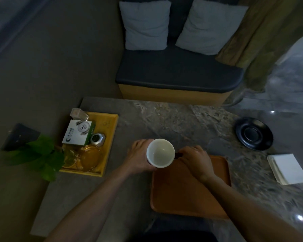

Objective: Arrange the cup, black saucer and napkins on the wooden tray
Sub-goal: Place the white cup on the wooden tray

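A white cup (161, 152) with an empty pale inside is held upright just over the far left corner of the wooden tray (185, 194). My left hand (139, 157) wraps around the cup's left side. My right hand (195, 158) pinches its dark handle on the right. The black saucer (254, 133) lies on the table at the far right. A stack of white napkins (287, 169) sits on the table to the right of the tray. Nothing rests on the tray.
A yellow tray (110, 130) on the left holds a white box, a clear holder, a silver object and glass dishes. A green plant (40, 156) stands at its near left. Beyond the stone table (173, 119) stands a bench with two grey cushions (146, 25).
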Tool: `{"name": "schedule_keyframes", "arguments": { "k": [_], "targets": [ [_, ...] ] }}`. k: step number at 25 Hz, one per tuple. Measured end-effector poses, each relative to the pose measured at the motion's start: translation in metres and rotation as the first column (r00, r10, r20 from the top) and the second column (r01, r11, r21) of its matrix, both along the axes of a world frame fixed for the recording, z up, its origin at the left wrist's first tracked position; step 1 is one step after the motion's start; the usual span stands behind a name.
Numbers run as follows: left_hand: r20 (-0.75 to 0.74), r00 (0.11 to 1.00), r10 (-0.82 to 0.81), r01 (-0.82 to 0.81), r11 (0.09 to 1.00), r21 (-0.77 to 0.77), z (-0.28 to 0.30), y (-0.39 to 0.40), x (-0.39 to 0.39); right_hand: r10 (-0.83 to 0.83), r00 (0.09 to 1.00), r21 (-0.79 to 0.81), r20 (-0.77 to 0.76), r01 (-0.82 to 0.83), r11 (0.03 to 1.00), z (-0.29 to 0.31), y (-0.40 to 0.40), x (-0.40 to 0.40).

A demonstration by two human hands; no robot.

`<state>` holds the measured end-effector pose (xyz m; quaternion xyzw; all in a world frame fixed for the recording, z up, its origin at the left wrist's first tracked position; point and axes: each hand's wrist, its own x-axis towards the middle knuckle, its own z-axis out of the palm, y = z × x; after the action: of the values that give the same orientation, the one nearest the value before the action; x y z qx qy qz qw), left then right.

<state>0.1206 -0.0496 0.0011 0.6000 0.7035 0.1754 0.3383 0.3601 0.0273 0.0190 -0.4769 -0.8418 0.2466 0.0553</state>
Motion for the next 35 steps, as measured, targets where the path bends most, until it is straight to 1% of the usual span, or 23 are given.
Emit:
{"name": "schedule_keyframes", "arguments": {
  "k": [8, 13, 18, 25, 30, 35],
  "targets": [
    [-0.034, 0.997, -0.073, 0.071, 0.996, -0.059, -0.021, -0.009, 0.020, -0.093, 0.995, -0.069, -0.024, 0.091, 0.993, -0.011, -0.028, 0.024],
    [-0.047, 0.994, -0.098, 0.097, 0.995, -0.034, -0.028, -0.010, 0.025, -0.128, 0.992, -0.083, -0.018, 0.126, 0.989, -0.017, -0.029, 0.029],
    [-0.068, 0.991, -0.117, 0.116, 0.993, -0.021, -0.030, -0.011, 0.025, -0.138, 0.990, -0.096, -0.004, 0.137, 0.986, -0.022, -0.030, 0.028],
    [-0.059, 0.992, -0.112, 0.109, 0.993, -0.047, -0.030, -0.011, 0.026, -0.137, 0.990, -0.111, 0.023, 0.139, 0.984, -0.029, -0.030, 0.030],
    [-0.062, 0.988, -0.145, 0.135, 0.981, -0.139, -0.029, -0.005, 0.024, -0.143, 0.990, -0.107, 0.007, 0.143, 0.984, -0.028, -0.037, 0.030],
    [-0.070, 0.983, -0.170, 0.155, 0.972, -0.177, -0.027, 0.001, 0.026, -0.154, 0.988, -0.132, -0.001, 0.153, 0.979, -0.026, -0.048, 0.030]
  ]
}}
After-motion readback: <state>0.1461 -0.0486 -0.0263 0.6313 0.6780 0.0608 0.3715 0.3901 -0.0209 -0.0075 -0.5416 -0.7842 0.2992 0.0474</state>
